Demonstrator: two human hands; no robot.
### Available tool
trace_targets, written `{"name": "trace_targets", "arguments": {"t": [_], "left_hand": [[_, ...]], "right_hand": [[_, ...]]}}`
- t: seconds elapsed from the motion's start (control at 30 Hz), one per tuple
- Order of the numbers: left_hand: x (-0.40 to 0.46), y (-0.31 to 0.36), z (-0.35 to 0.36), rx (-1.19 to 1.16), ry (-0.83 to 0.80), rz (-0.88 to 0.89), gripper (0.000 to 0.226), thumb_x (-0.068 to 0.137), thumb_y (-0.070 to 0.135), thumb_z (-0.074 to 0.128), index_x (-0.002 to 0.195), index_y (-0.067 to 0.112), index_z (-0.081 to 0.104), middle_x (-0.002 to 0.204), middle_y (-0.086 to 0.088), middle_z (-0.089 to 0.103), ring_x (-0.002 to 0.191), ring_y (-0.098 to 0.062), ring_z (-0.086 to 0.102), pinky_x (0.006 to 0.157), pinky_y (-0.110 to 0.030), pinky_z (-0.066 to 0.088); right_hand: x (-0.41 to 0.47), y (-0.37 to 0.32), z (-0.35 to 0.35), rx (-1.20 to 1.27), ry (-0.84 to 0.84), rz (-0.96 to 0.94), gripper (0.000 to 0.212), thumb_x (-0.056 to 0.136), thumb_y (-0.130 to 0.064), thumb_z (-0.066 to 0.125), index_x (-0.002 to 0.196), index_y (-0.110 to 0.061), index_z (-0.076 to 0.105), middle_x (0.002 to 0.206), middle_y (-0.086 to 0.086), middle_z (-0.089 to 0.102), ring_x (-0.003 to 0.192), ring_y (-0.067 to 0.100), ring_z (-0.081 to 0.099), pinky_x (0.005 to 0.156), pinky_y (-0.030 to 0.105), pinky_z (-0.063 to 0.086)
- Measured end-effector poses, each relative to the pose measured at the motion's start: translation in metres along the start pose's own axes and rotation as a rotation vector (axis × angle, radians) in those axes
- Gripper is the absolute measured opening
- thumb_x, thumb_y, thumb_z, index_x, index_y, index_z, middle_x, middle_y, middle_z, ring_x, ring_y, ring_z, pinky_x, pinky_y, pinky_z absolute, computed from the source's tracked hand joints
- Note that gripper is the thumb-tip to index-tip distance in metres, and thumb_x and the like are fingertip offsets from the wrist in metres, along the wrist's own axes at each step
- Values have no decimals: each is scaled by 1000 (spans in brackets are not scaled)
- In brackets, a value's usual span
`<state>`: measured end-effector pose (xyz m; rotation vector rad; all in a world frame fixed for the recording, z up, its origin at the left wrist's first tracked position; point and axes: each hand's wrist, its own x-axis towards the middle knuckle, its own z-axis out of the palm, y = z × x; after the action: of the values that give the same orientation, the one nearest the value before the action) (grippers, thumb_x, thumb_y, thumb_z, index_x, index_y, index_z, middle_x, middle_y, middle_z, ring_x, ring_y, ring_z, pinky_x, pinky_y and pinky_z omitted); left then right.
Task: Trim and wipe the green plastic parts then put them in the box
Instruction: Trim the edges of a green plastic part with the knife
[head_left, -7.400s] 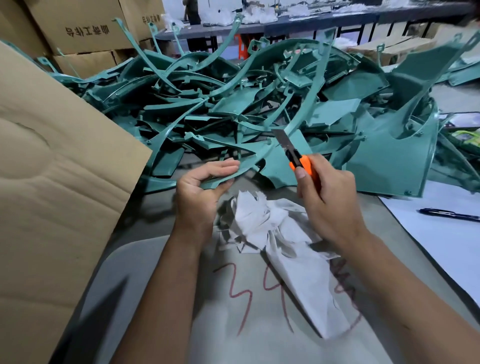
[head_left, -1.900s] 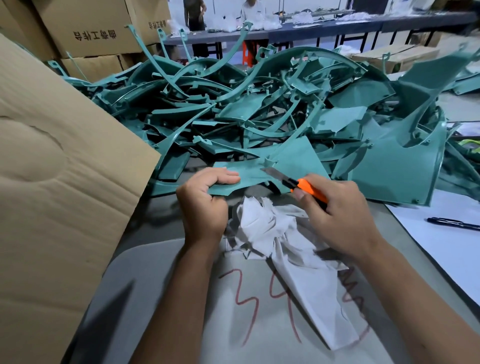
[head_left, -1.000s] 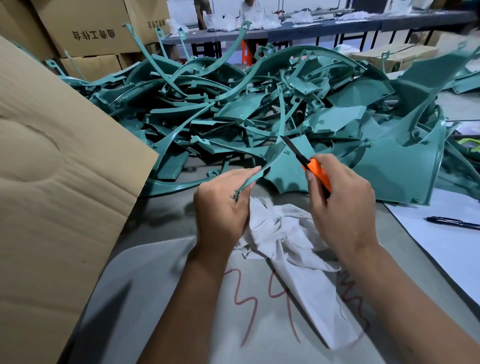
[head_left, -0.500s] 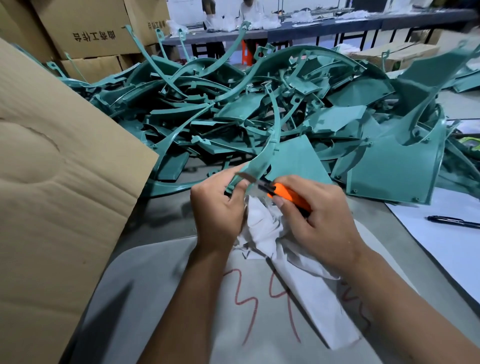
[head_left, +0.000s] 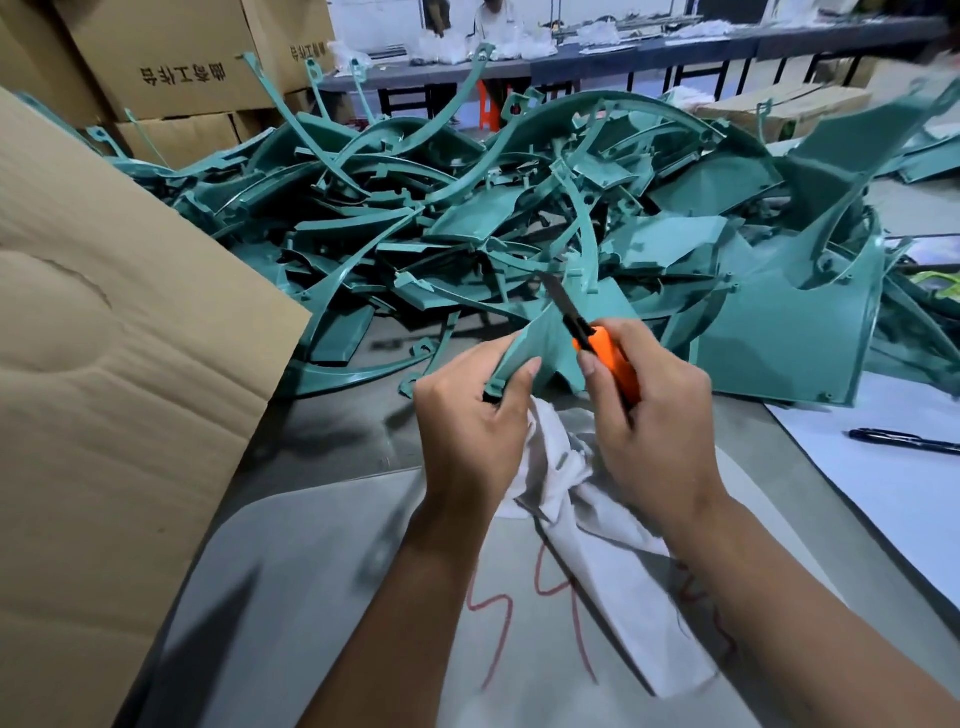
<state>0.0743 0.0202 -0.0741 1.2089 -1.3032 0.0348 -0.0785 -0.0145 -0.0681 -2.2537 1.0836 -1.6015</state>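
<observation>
left hand (head_left: 470, 415) pinched green part (head_left: 540, 343) at its 7 o'clock corner, right hand (head_left: 649, 421) gripped orange knife (head_left: 608, 358); part looked light, stiff, thin-edged, probably slick.

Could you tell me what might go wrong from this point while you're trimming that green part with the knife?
The knife blade lies against the green part close to the left hand gripping it; a slip could cut those fingers. The part's long curved arm reaches into the pile and may snag. The cloth sits beneath both hands and could be nicked.
</observation>
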Motion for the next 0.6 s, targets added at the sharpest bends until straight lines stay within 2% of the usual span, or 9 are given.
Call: {"name": "trace_targets", "arguments": {"t": [0.1, 0.17, 0.23, 0.3, 0.4, 0.47, 0.5, 0.53, 0.6], "left_hand": [[0, -2, -1, -19, -1, -53, 9, 92, 16, 73, 100, 16, 78, 79, 8, 72, 73, -10, 67, 67, -31, 55], [1, -4, -3, -33, 7, -94, 3, 92, 18, 73, 92, 20, 75, 74, 6, 69, 69, -14, 64, 64, -38, 54], [2, -7, -4, -88, 28, -145, 6, 90, 17, 76, 93, 22, 75, 79, 6, 73, 75, -13, 68, 69, -39, 57], [3, -8, -4, -203, 51, -217, 11, 89, 13, 77, 98, 18, 76, 87, 6, 77, 84, -14, 73, 74, -36, 58], [5, -8, 0, -388, 80, -352, 14, 84, 3, 79, 91, 13, 73, 84, 5, 76, 78, -11, 70, 71, -33, 59], [7, -2, 4, -635, 107, -496, 18, 79, -1, 79, 93, 1, 68, 91, -11, 75, 85, -25, 68, 82, -54, 61], [9, 2, 5, -785, 119, -571, 25, 78, -4, 77, 100, -2, 66, 98, -17, 74, 91, -32, 69, 90, -62, 57], [10, 5, 6, -926, 116, -629, 33, 78, -6, 73, 110, -2, 64, 106, -20, 74, 98, -37, 70, 94, -62, 56], [10, 9, 8, -1090, 61, -669, 44, 84, -9, 67, 127, 0, 60, 122, -22, 71, 113, -40, 68, 97, -55, 56]], "right_hand": [[-2, -2, 1, 81, -103, -37, 12, 106, -21, 62, 112, -12, 65, 81, -11, 56, 70, 2, 54, 64, 15, 38], [-1, -3, -2, 139, -173, -59, 12, 105, -22, 63, 111, -12, 66, 79, -8, 58, 67, 10, 55, 61, 24, 43], [0, -4, -6, 183, -274, -122, 10, 103, -22, 64, 107, -14, 68, 76, -8, 58, 66, 12, 55, 60, 26, 43], [-1, -7, -7, 258, -328, -147, 6, 102, -18, 64, 106, -14, 68, 76, -11, 58, 65, 11, 57, 61, 21, 42], [-2, -5, -9, 380, -172, 9, 7, 101, -21, 66, 104, -14, 65, 71, -13, 52, 59, 7, 50, 59, 18, 38], [1, 0, -10, 417, -51, 181, 20, 98, -35, 70, 98, -16, 61, 68, -7, 48, 60, 10, 44, 59, 26, 39], [2, 2, -11, 414, 2, 258, 28, 95, -42, 73, 96, -17, 59, 68, -3, 48, 61, 12, 44, 61, 29, 41], [4, 4, -11, 404, 43, 326, 35, 90, -48, 75, 96, -18, 58, 69, 0, 50, 62, 13, 45, 63, 29, 43], [7, 6, -11, 464, 52, 457, 41, 81, -55, 79, 95, -22, 58, 69, -3, 53, 62, 13, 49, 63, 31, 46]]}}
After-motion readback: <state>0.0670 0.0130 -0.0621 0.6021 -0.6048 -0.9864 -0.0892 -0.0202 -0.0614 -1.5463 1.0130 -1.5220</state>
